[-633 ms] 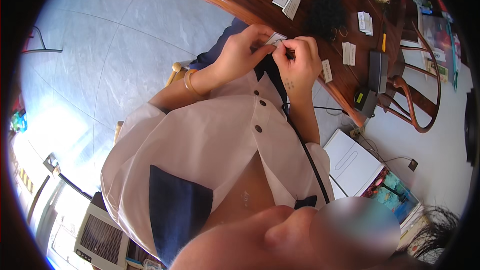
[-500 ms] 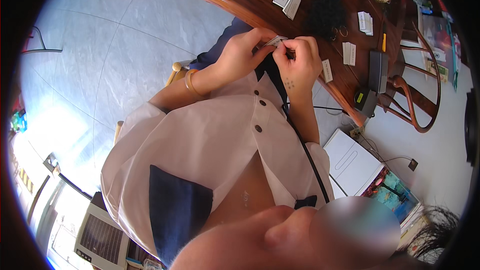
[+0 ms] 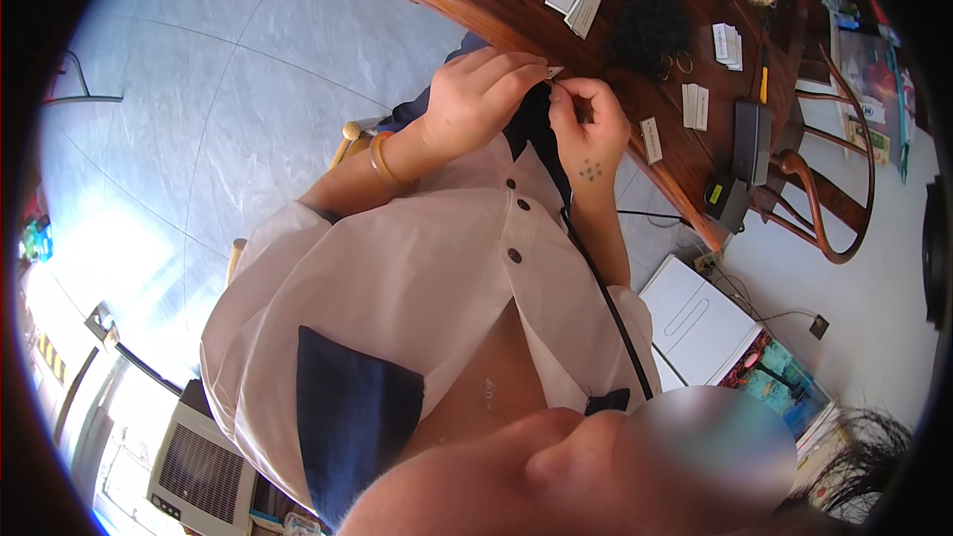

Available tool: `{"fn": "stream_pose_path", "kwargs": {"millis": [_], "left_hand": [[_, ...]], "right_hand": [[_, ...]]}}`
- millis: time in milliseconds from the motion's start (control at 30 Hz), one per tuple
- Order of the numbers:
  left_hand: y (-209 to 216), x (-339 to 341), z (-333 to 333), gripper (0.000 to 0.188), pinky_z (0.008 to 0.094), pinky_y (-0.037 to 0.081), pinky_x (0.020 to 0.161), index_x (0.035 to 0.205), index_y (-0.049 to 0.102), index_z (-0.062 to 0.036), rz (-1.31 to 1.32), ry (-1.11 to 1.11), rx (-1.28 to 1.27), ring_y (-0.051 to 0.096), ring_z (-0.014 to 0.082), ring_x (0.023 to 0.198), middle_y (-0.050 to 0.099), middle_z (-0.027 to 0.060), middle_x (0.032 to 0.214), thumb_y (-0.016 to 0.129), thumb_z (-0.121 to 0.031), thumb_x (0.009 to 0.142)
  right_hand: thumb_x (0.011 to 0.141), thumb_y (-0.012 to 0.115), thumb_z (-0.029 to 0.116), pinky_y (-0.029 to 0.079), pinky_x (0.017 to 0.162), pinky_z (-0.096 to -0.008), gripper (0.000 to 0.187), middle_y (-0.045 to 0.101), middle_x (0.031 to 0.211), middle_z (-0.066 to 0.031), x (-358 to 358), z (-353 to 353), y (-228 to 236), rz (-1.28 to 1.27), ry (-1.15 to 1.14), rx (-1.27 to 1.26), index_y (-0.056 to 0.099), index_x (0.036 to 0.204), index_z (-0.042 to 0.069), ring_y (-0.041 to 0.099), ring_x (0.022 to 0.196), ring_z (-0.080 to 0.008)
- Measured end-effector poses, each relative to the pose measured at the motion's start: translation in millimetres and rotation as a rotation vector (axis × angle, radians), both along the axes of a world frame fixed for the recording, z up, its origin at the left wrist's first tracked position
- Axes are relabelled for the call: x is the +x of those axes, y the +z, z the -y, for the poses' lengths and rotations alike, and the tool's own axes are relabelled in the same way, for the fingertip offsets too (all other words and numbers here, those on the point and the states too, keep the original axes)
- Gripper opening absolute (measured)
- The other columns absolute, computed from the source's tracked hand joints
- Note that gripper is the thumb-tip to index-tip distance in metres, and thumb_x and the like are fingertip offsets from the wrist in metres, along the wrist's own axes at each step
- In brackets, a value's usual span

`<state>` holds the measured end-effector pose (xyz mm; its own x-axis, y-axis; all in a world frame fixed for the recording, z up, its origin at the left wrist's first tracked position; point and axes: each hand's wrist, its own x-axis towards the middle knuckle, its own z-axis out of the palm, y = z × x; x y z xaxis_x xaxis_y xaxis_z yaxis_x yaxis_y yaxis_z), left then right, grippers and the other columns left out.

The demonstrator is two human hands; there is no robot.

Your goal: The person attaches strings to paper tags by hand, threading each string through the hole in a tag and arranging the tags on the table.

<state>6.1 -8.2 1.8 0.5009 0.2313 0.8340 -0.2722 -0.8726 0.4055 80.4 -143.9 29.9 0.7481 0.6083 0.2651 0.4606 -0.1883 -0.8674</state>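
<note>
At the table's near edge, my left hand [image 3: 486, 89] is closed on a small white card tag [image 3: 555, 71]; only a corner of it shows past the fingertips. My right hand [image 3: 596, 117] is pinched close beside that corner, thumb against forefinger. Whatever lies in this pinch is too small to make out. Beyond the hands, a tangled black heap [image 3: 645, 35], looking like thin cords, lies on the dark wooden table [image 3: 516, 0]. Thin gold-coloured rings [image 3: 679, 63] rest at its near side. A single white tag [image 3: 650, 140] lies right of my right hand.
Small stacks of white tags [image 3: 573, 0] lie about the table, with more tags [image 3: 695, 106] at the right. A dark box [image 3: 751, 142] stands near the right edge, with a yellow-handled tool [image 3: 763, 84] beside it. A wooden chair [image 3: 819, 199] stands beyond.
My left hand has turned over the tag, covering most of it. My right hand has shifted slightly left and down, its fingertips now just off the tag's corner.
</note>
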Motion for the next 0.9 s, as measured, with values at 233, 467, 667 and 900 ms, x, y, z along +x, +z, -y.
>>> {"fn": "stream_pose_path", "kwargs": {"millis": [233,467,667,900], "left_hand": [[-0.6,-0.2,-1.2,0.031,0.0265,0.048,0.053,0.089,0.057,-0.0081,0.02,0.029,0.007,0.06,0.0184,0.065,0.063,0.0027,0.085,0.061,-0.001,0.06],[2.7,-2.0,4.1,0.031,0.0287,0.049,0.054,0.09,0.056,-0.0045,0.013,-0.041,-0.047,0.061,0.0215,0.065,0.064,0.007,0.084,0.065,0.008,0.063],[-1.0,-0.3,-1.0,0.03,0.028,0.048,0.052,0.091,0.057,-0.0091,-0.007,-0.039,-0.095,0.059,0.0209,0.063,0.062,0.0032,0.08,0.064,0.0,0.063],[0.6,-9.1,0.1,0.024,0.0272,0.05,0.059,0.093,0.058,-0.0051,-0.202,-0.265,-0.494,0.061,0.021,0.068,0.062,0.0067,0.08,0.066,0.002,0.071]], "right_hand": [[0.082,0.059,-0.002,0.041,0.05,-0.0174,0.006,0.061,0.074,-0.0038,-4.3,-6.9,-0.2,-0.116,0.052,0.07,0.056,0.087,-0.003,0.051,0.056,-0.0046],[0.082,0.059,-0.001,0.043,0.05,-0.0179,0.007,0.061,0.074,-0.005,-3.4,-7.0,-1.3,-0.075,0.051,0.033,0.054,0.087,-0.003,0.052,0.057,-0.0053],[0.081,0.062,0.006,0.047,0.059,-0.0226,0.011,0.063,0.076,-0.007,-5.1,-2.7,8.8,-0.44,0.079,0.002,0.057,0.088,-0.002,0.059,0.065,-0.0094],[0.084,0.061,0.013,0.045,0.062,-0.0202,0.016,0.062,0.082,-0.0048,18.9,9.1,20.6,-0.355,0.027,0.051,0.06,0.093,0.0,0.056,0.069,-0.0082]]}}
